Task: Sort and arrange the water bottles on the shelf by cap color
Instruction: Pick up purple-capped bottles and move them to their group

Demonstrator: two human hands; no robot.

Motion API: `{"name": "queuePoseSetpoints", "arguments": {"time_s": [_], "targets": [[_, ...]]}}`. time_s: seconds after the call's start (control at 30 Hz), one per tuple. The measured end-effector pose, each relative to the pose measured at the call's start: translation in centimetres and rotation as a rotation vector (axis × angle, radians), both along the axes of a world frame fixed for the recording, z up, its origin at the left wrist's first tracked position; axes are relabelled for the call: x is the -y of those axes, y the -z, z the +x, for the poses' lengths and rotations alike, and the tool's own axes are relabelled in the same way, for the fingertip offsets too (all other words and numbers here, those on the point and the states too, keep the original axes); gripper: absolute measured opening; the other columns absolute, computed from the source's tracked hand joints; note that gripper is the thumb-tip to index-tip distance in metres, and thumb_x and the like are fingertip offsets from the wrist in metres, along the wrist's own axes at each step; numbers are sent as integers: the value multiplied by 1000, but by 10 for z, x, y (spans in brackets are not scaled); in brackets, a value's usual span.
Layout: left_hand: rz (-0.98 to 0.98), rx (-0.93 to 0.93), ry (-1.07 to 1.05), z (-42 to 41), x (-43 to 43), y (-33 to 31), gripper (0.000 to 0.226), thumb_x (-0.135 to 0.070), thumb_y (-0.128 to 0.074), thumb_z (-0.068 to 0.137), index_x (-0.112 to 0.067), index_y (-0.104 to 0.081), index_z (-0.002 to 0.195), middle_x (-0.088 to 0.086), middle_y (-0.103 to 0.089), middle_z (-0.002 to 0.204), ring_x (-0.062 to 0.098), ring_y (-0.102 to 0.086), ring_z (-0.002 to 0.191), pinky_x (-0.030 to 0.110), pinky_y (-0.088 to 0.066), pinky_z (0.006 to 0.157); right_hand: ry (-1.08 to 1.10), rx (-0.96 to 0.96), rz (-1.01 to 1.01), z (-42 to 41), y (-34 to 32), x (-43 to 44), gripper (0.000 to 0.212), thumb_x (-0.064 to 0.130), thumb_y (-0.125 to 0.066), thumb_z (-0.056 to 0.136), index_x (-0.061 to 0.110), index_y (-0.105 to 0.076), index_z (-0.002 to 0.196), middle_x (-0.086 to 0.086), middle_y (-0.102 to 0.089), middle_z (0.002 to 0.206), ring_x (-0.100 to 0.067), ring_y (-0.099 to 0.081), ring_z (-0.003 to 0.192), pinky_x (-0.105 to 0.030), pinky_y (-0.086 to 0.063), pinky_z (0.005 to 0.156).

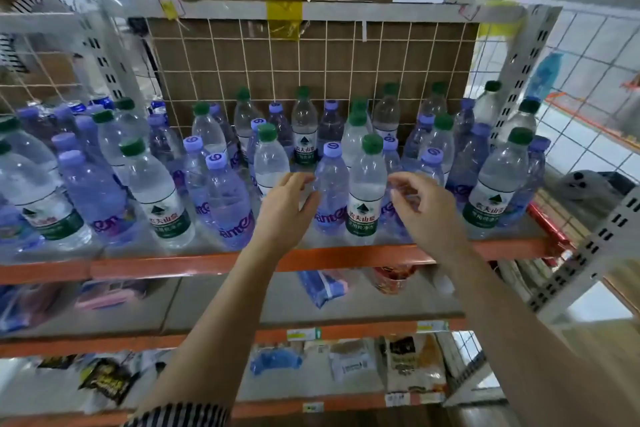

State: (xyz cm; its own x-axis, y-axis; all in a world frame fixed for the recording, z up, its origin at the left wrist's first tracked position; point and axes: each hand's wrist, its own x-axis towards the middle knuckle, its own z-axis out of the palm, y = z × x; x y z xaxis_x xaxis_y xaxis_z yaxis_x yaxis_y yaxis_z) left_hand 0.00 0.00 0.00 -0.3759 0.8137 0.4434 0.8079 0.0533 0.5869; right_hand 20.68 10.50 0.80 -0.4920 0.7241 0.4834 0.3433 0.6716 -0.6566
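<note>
Many water-filled bottles (366, 198), green and purple caps mixed, on shelf (173, 264), left hand (285, 210) and right hand (424, 211) relaxed, empty

Bare left hand (284, 210) and right hand (427, 215); dark-and-white striped sleeve (180, 414) at the left elbow.

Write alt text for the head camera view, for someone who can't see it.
A person's left hand and right hand reach, fingers loosely curled, toward a clear plastic purple-capped bottle and a clear plastic green-capped bottle at the front of an orange-edged metal shelf. Green and purple caps stand mixed across it.
</note>
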Motion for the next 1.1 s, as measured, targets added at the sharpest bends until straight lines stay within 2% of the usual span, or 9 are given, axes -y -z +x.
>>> {"name": "queuePoseSetpoints", "arguments": {"time_s": [0.1,0.23,0.4,0.53,0.67,0.77,0.9,1.0,1.1], "targets": [[74,65,-3,-3,-15,4,39,-19,-57,97,-8,-52,135,7,-54,131,23,-57,115,38,-48,97,133,-34,182,1,4,-9,16,6,-61,93,9,-68,106,3,-60,100,-13,-59,91,-7,-39,82],[42,123,9,1,-36,13,56,-20,-57,98,-8,-34,148,9,-43,146,25,-46,131,41,-42,107,307,-64,292,11,11,-25,24,7,-65,87,4,-63,111,-12,-55,114,-24,-52,109,-26,-40,97],[13,231,9,0,-62,29,81,-32,-64,94,-11,-14,155,7,-31,157,23,-32,143,44,-33,115,263,-91,141,21,27,-55,54,14,-74,83,5,-47,129,-6,-48,126,-11,-44,116,-13,-32,102],[44,424,-70,5,-72,46,77,-33,-70,89,-15,-28,151,2,-48,145,15,-45,131,31,-40,103,176,-29,-78,26,44,-72,72,29,-75,83,10,-37,140,-8,-48,135,-23,-49,124,-42,-45,103],[46,646,-36,0,-72,62,62,-30,-75,85,-18,-45,138,-5,-64,123,8,-63,111,31,-52,95,109,-27,-200,30,50,-84,74,48,-73,78,18,-41,137,-3,-54,133,-22,-55,122,-49,-47,100],[45,583,-18,-3,-71,67,63,-28,-78,81,-16,-47,135,-21,-62,113,-15,-61,97,7,-47,80,67,-47,-224,32,54,-87,76,54,-74,72,29,-38,134,5,-57,130,-16,-58,117,-43,-49,99],[111,379,-118,-1,-72,66,57,-24,-79,79,-7,-54,127,-29,-54,97,-30,-51,85,-6,-36,66,21,-119,-214,32,54,-89,66,34,-82,76,31,-40,127,6,-60,122,-13,-61,110,-45,-51,95],[127,304,-134,-1,-63,58,55,-26,-80,80,-8,-56,125,-16,-64,101,-15,-58,85,-2,-38,68,-13,-254,-170,36,50,-83,62,26,-83,77,31,-44,126,10,-61,120,-5,-62,108,-41,-53,93],[150,283,-168,3,-47,47,48,-39,-77,80,-16,-57,118,-12,-66,103,-3,-62,87,6,-43,71,-46,-341,-160,37,36,-76,61,31,-76,81,33,-44,132,-1,-57,130,-16,-57,119,-47,-49,99]]}}
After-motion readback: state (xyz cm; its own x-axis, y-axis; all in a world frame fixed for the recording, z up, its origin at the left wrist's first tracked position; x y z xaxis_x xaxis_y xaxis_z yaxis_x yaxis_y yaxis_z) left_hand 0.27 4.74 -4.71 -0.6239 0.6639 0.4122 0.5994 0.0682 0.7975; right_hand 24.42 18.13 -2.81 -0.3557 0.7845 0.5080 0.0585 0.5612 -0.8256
